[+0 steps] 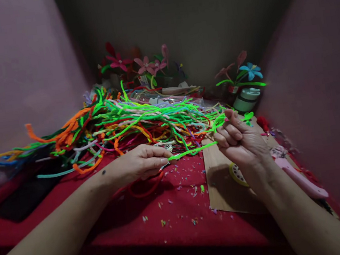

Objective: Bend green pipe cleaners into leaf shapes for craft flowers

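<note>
A bright green pipe cleaner (pixel 193 151) stretches between my two hands above the table. My left hand (pixel 149 160) pinches its left end between thumb and fingers. With fingers curled in, my right hand (pixel 235 135) grips the other end; looped green pipe cleaner (pixel 219 123) shows just behind the knuckles. Beneath my left hand lie red-handled scissors (pixel 149 192), their blades mostly hidden. A big heap of multicoloured pipe cleaners (pixel 156 114) spreads behind both hands.
Right of centre lies a brown board (pixel 221 196) with a yellow round piece (pixel 238 175). A pink tool (pixel 302 179) rests at the right, a black phone-like slab (pixel 23 201) at the left. Pipe-cleaner flowers (pixel 146 65) and a pale green jar (pixel 247 99) stand behind. Scraps dot the red cloth (pixel 183 226).
</note>
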`<state>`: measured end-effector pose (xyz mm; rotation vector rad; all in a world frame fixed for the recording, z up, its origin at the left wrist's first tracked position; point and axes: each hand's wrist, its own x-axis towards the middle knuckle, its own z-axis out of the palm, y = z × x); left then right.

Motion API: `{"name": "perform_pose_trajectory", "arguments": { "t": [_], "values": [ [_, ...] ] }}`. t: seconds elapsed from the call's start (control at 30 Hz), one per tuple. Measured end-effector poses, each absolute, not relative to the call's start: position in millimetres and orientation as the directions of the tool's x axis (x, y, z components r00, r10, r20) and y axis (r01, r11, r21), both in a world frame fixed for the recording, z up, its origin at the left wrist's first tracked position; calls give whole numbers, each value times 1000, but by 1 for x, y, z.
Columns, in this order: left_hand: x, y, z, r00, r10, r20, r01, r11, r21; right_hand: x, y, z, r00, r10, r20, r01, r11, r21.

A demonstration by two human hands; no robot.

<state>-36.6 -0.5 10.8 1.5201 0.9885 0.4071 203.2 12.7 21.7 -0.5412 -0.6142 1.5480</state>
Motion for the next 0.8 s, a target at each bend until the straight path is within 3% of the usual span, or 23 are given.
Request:
{"name": "perform_pose_trajectory", "arguments": {
  "t": [0.27, 0.47, 0.6, 0.67, 0.8],
  "values": [
    [-21, -12, 20, 584, 784, -212, 440, -86, 894, 215, 14, 35, 2, 1000, 0, -708, 1, -706],
    [-24, -13, 10, 666, 668, -333, 277, 193, 941, 217, 11, 40, -7, 997, 82, -651, 58, -757],
    [-26, -11, 0, 751, 579, -317, 122, 350, 929, 215, 15, 32, -3, 992, 129, -698, 90, -711],
    [-26, -9, -3, 744, 612, -267, 15, 385, 923, 209, 17, 24, 18, 990, 138, -733, 107, -672],
    [-23, -7, -6, 652, 738, -175, -136, 341, 930, 186, 12, 4, -112, 992, 62, -675, -31, -737]
  ]
}}
